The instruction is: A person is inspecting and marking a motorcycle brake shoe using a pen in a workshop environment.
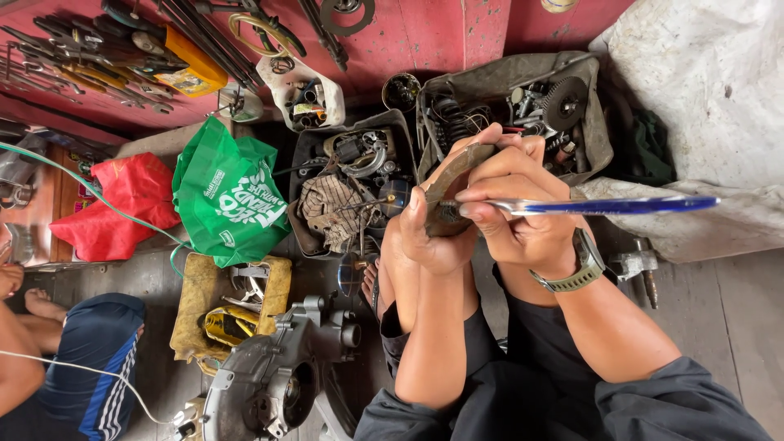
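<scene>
Together, left hand [433, 233] grips a curved metal part [451, 175]; right hand [514, 204] holds a blue-handled tool [612, 205].

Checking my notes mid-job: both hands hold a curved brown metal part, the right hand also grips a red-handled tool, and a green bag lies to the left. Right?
Not quite. The head view shows the tool in the right hand has a blue handle, not red. Both hands, left hand included, do hold the curved brown metal part, and the green bag lies left.

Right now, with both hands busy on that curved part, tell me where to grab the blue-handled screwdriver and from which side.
Grip the blue-handled screwdriver by the free end of its handle, coming from the right. It lies level, the tip buried at the curved brown part between the left hand and right hand, so only that end sticks out clear.
</scene>
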